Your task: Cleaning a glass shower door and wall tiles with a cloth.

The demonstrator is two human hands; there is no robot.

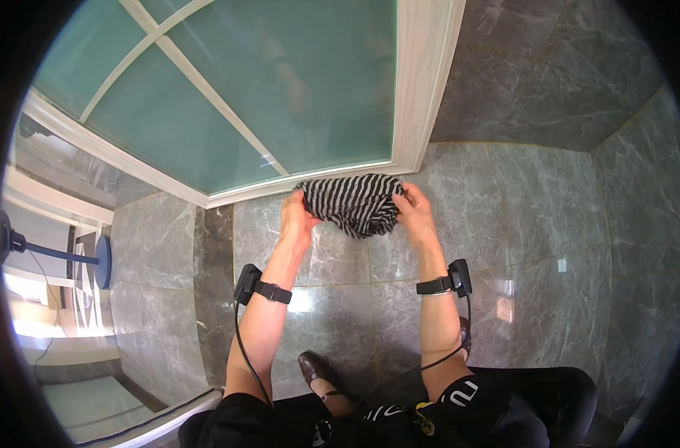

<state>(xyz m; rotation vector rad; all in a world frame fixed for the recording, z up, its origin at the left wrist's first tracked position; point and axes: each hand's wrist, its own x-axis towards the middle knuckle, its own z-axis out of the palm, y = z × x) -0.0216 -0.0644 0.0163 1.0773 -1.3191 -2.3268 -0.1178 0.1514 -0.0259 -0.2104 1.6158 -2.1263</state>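
A black and light-grey striped cloth [355, 203] is bunched up and held out in front of me between both hands. My left hand [297, 219] grips its left end, with the fingers partly behind the fabric. At the right end, my right hand [415, 213] pinches the cloth between thumb and fingers. The lower edge of the cloth hangs loose in folds. Just beyond it stands a glazed door [407, 153] with a white frame and greenish panes; whether the cloth touches the frame I cannot tell.
Grey marbled tiles [534, 224] cover the floor, with a darker strip [215, 261] at the left. Grey tiled walls [534, 82] rise at the right. A blue stand with a round base [103, 263] is at the far left. My shoe [317, 367] shows below.
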